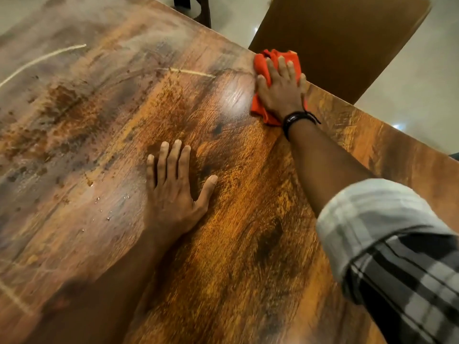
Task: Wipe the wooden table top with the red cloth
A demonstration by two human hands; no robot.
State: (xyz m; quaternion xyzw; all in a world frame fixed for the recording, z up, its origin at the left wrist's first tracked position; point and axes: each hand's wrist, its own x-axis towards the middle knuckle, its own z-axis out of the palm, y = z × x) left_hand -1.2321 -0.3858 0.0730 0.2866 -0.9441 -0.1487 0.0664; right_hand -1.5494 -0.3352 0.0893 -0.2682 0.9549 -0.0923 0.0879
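A brown chair [342, 40] stood just beyond the far edge of the wooden table top [236, 244], on a pale glossy floor [422, 78]. The dark legs of another piece of furniture [198, 8] showed at the far end. Pale curved streaks [42, 60] crossed the far left of the wood, and small water droplets [109, 214] lay to the left of the left hand [173, 192]. Nothing lay on the table between the two hands.

The left hand lay flat on the middle of the table, palm down, fingers straight and slightly apart, thumb spread to the right, holding nothing.

The red cloth [263, 63] lay bunched at the far right edge of the table, just in front of the chair. The right hand [280, 90] pressed down on it with fingers extended and spread, the cloth showing on every side of the palm. A black bracelet [295, 120] circled that wrist, and a rolled plaid sleeve [397, 244] covered the upper arm at near right.
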